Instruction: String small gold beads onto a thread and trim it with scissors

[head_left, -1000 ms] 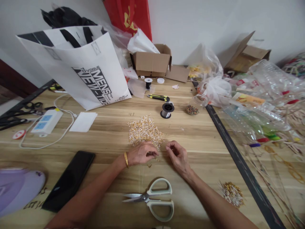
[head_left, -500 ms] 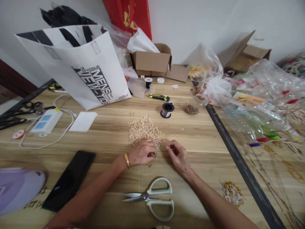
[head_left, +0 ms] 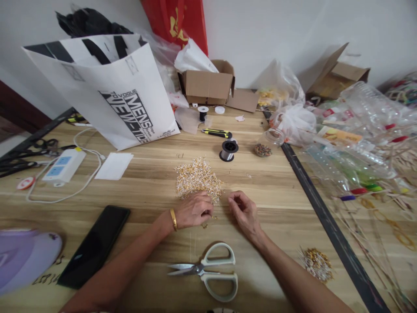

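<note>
My left hand (head_left: 197,209), with a gold bracelet (head_left: 173,219) at the wrist, rests at the near edge of a pile of gold and clear beads (head_left: 197,177). Its fingers are curled together, and what is between them is too small to make out. A few tiny gold pieces (head_left: 204,226) lie on the table just below these fingers. To the right, my right hand (head_left: 243,211) is closed with thumb and forefinger pinched. Anything in that pinch is hidden or too fine to name. Scissors (head_left: 202,270) with white handles lie nearer me, blades pointing left.
A spool of thin wire (head_left: 228,150), a yellow-black utility knife (head_left: 216,133) and a jar of small beads (head_left: 263,150) stand beyond the pile. A phone (head_left: 94,248) lies left. A second bead pile (head_left: 316,264) is by my right forearm. Plastic bottles (head_left: 345,169) crowd the right.
The left fingers have curled in more, over the small gold piece that showed at their tips. My right hand has shifted very slightly to the right.
</note>
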Motion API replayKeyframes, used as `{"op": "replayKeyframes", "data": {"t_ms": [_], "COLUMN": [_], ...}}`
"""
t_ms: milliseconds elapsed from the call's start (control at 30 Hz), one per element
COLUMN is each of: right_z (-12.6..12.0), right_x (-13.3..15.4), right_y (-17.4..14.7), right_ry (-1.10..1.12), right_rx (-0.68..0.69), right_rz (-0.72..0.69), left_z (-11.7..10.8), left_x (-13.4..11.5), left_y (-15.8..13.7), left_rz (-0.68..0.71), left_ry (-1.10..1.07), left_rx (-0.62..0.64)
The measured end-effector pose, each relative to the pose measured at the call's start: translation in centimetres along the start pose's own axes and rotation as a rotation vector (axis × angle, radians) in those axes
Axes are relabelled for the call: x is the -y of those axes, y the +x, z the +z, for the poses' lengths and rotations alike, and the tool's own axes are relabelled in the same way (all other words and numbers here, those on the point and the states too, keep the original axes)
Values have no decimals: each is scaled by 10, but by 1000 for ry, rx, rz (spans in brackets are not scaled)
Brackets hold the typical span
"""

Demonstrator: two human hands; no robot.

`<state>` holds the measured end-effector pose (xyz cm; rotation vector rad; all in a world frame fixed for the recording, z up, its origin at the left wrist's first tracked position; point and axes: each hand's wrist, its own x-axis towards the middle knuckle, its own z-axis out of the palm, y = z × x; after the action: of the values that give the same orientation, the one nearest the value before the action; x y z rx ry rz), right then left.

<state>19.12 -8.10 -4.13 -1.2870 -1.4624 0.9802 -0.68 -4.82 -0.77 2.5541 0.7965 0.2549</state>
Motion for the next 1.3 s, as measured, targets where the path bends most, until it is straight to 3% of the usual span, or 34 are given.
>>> {"op": "replayKeyframes", "data": {"t_ms": [500,1300], "right_z": [0,0], "right_x": [4,3], "right_y": [0,0], "right_ry": [-9,-17], "right_rx": [6,18], "right_rz": [-18,-27], "left_z": [12,8], "left_x": [-4,-3], "left_y": [3,4], "left_rz": [11,14], "left_ry": [-28,-79], "left_rx": [-44,-51]}}
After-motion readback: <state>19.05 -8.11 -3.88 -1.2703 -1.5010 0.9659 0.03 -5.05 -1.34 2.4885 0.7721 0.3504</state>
